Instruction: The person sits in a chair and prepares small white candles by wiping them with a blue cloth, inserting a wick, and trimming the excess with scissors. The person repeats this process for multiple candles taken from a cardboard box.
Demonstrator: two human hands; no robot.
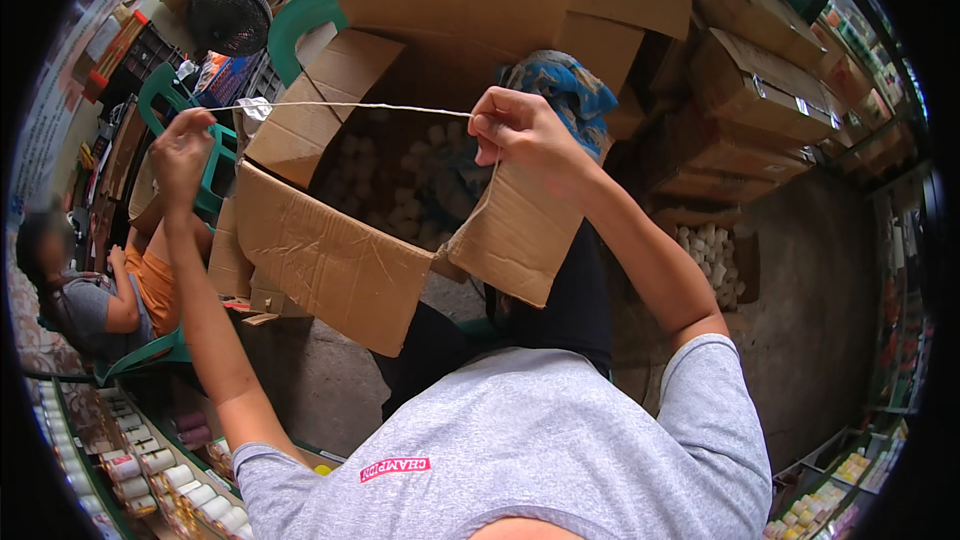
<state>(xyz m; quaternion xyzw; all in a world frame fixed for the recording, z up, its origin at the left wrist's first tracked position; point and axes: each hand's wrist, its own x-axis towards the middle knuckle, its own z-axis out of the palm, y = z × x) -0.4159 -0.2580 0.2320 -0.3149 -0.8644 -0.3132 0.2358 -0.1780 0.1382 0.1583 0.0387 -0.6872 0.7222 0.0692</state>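
A thin white cord runs nearly straight between my two raised hands, above an open cardboard box. My left hand pinches one end of it at the left. At the right, my right hand grips the cord between thumb and fingers, and a loose tail hangs below it against the box flap. Inside the box lie many small white rolled pieces, partly in shadow. A blue patterned cloth drapes over the box's far right side, behind my right hand.
A person in orange shorts sits on a green chair at the left. A black fan stands at the far left. Stacked cartons fill the far right, with a box of white pieces below them. Thread spools line the near left.
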